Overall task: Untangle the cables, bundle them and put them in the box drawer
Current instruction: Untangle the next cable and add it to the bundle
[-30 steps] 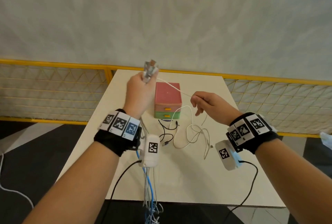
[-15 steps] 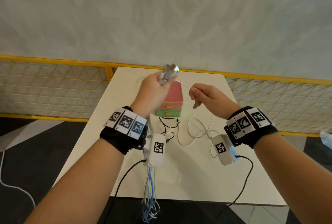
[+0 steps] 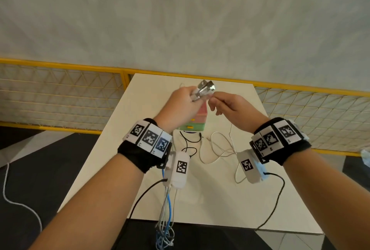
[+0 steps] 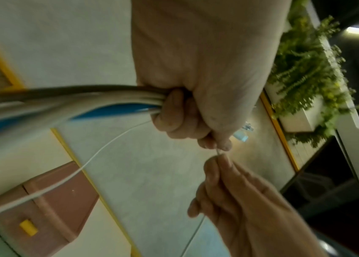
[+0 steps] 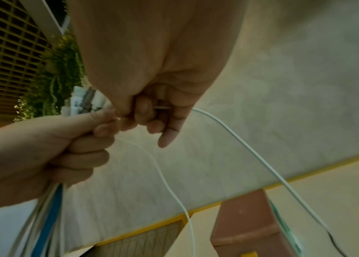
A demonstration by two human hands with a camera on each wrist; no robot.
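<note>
My left hand (image 3: pixel 183 103) is raised above the table and grips a bundle of white, grey and blue cables (image 4: pixel 99 102); their metal plugs (image 3: pixel 205 89) stick out above the fist and the loose ends (image 3: pixel 167 215) hang down past the table's front edge. My right hand (image 3: pixel 225 103) pinches a thin white cable (image 5: pixel 251 151) right beside the left fist. That cable droops to a tangle (image 3: pixel 218 149) on the table. The pink and green drawer box (image 3: pixel 197 121) stands under my hands, partly hidden, drawers closed.
A thin black cable (image 3: pixel 188 143) lies on the white table (image 3: pixel 260 199) in front of the box. A yellow wire fence (image 3: pixel 60 97) runs behind the table before a pale wall. Dark floor lies on both sides.
Both hands came together: the left moved right with the bundle, the right moved left along the thin white cable until it met the left fist. The white loops on the table shifted.
</note>
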